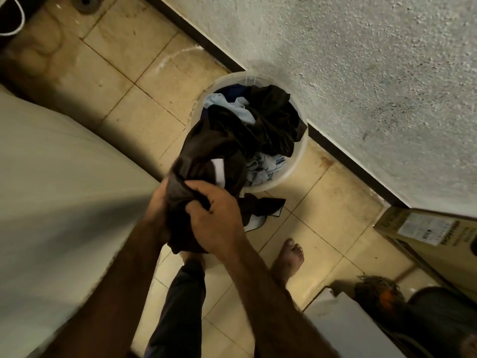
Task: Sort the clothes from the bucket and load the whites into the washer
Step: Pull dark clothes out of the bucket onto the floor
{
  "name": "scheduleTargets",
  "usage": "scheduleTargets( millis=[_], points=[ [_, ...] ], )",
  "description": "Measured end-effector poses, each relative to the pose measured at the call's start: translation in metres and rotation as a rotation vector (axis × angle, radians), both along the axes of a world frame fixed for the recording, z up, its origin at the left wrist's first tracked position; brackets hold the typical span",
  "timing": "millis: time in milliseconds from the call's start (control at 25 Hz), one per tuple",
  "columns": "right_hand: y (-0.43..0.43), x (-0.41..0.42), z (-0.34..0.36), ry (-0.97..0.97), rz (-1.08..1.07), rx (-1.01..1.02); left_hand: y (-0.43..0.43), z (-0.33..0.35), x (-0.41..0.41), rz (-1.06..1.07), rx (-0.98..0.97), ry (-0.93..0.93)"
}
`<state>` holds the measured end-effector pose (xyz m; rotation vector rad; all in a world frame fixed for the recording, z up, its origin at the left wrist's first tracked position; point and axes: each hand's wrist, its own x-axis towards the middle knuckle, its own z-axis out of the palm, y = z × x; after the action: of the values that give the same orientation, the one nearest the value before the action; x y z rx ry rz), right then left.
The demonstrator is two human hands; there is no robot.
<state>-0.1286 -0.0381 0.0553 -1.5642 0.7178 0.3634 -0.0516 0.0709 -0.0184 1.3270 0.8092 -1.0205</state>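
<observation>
A translucent white bucket [301,153] stands on the tiled floor against the wall, heaped with dark clothes [273,125] and pale blue ones [233,105]. A dark brown garment [206,148] with a white label trails from the bucket up to my hands. My left hand [158,200] grips its bunched end from the left, and my right hand [215,215] grips the same bunch from the right, fingers curled into the cloth. Another dark garment [260,206] lies on the floor just in front of the bucket.
A large white surface [56,192], perhaps the washer, fills the left side. A cardboard box [436,236] stands at the right by the wall. My bare foot [289,257] is on the tiles near the bucket. Clutter and a white object [348,326] sit at the lower right.
</observation>
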Motion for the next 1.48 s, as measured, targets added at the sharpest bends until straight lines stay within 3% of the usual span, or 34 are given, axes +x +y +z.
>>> scheduleTargets(
  millis=[120,240,320,440,520,640,880,960,1000,1080,1120,1200,1280,1480],
  points=[
    [-0.008,0.002,-0.017,0.187,-0.141,-0.047,-0.011,0.005,0.002,-0.124,0.100,-0.026],
    [-0.018,0.002,-0.033,0.355,-0.214,-0.068,-0.028,0.007,-0.004,-0.307,0.322,-0.243],
    [-0.028,0.001,-0.042,0.325,-0.368,-0.113,-0.036,0.010,-0.012,-0.410,0.370,-0.375],
    [-0.042,0.003,-0.042,0.107,-0.611,-0.175,-0.039,0.017,-0.026,-0.575,0.321,-0.513],
    [-0.051,0.010,-0.043,0.070,-0.512,-0.280,-0.037,0.021,-0.036,-0.668,0.246,-0.602],
    [-0.064,0.022,-0.050,0.178,-0.080,-0.455,-0.034,0.028,-0.053,-0.719,0.126,-0.663],
    [-0.059,0.007,-0.054,0.451,0.122,-0.081,-0.039,0.033,-0.055,-0.570,0.089,-0.581],
    [-0.054,-0.013,-0.059,0.603,0.085,0.105,-0.042,0.031,-0.056,-0.468,0.163,-0.571],
    [-0.052,-0.022,-0.060,0.626,0.083,0.106,-0.042,0.032,-0.055,-0.460,0.214,-0.601],
    [-0.051,-0.033,-0.058,0.592,0.107,-0.091,-0.043,0.034,-0.056,-0.517,0.296,-0.684],
    [-0.050,-0.031,-0.054,0.486,0.035,-0.160,-0.043,0.036,-0.057,-0.560,0.320,-0.729],
    [-0.051,-0.011,-0.046,0.349,-0.276,0.083,-0.045,0.041,-0.061,-0.665,0.318,-0.822],
    [-0.056,0.018,-0.043,0.380,-0.448,0.366,-0.046,0.046,-0.070,-0.748,0.280,-0.879],
    [-0.070,0.060,-0.051,0.490,-0.317,0.198,-0.047,0.050,-0.090,-0.858,0.331,-0.898]
  ],
)
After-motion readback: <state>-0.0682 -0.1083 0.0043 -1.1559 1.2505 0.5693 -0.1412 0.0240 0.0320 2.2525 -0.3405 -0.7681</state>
